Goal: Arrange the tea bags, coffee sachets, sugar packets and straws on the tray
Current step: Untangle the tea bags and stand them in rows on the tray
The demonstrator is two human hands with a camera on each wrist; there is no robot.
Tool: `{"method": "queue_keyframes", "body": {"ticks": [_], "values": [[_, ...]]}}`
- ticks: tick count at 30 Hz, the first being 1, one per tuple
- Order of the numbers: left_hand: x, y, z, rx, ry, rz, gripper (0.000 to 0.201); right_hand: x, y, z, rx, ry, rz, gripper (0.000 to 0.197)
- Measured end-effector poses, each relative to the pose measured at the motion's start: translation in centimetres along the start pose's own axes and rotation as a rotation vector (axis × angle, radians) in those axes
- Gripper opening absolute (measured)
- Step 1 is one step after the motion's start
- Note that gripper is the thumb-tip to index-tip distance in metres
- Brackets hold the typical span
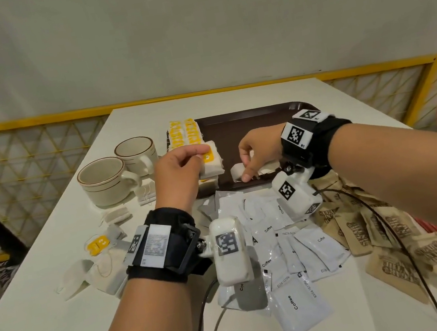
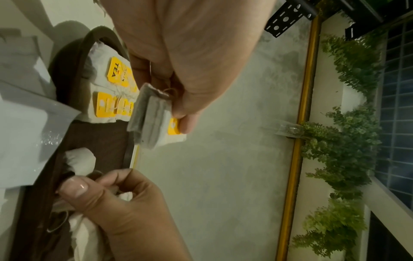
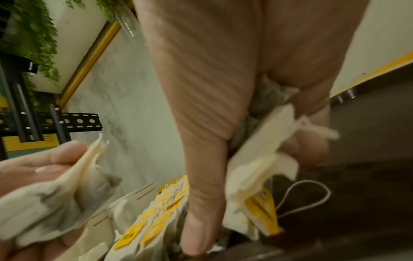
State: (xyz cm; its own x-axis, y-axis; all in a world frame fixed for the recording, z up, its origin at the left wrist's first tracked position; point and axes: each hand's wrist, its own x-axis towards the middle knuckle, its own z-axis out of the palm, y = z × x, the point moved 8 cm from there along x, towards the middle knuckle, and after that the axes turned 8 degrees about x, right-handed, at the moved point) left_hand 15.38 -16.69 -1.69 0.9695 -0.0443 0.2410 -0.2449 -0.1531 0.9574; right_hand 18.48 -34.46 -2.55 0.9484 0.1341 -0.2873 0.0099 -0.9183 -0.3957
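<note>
White table (image 1: 64,321) against a pale wall, yellow mesh railing behind. Nearest us we see white coffee sachets (image 1: 298,305) heaped in the middle, brown sugar packets (image 1: 389,223) spread to their right, and a bit of red straws (image 1: 436,232) at the right edge past the sugar. Loose tea bags (image 1: 101,268) lie on the table to the left. Further out, our left hand (image 1: 180,171) grips a small stack of tea bags (image 1: 211,163), fingers (image 2: 190,121) curled round it, held just above the tray's near-left corner. Our right hand (image 1: 261,152) is over the near edge of the brown tray (image 1: 247,123), fingers (image 2: 78,187) pinching a bunch of tea bags (image 1: 237,172) that touches the tray floor. Tray contents: two rows of yellow-tagged tea bags (image 1: 184,132) lined up along the left side; rest is bare brown. Beyond the loose bags, left of the tray, two cream cups (image 1: 134,153) sit side by side, nothing visible inside them.
</note>
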Motion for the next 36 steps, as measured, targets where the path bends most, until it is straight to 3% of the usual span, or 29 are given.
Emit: {"method": "queue_keyframes", "body": {"ticks": [6,11,17,29,33,36], "values": [[-0.1,0.2,0.0,0.02,-0.005,0.009,0.036,-1.1,0.6,-0.6,0.027,-0.08,0.016,0.037],[-0.1,0.1,0.2,0.028,-0.017,0.008,0.034,-1.0,1.4,-0.8,0.029,-0.02,0.015,0.017],[-0.2,0.2,0.2,0.053,-0.005,0.009,0.033,-0.6,2.0,0.0,0.07,0.073,0.085,0.042],[-0.1,0.0,0.0,0.084,-0.01,-0.005,0.031,-1.6,-0.4,-1.6,0.06,0.052,-0.018,0.016],[-0.2,-0.3,0.5,0.147,-0.068,-0.001,0.033,-4.7,-2.4,-2.0,0.298,-0.118,-0.095,0.009],[-0.4,0.1,1.5,0.186,-0.156,0.02,0.034,-6.6,-4.2,-0.9,0.294,-0.276,-0.156,0.003]]}}
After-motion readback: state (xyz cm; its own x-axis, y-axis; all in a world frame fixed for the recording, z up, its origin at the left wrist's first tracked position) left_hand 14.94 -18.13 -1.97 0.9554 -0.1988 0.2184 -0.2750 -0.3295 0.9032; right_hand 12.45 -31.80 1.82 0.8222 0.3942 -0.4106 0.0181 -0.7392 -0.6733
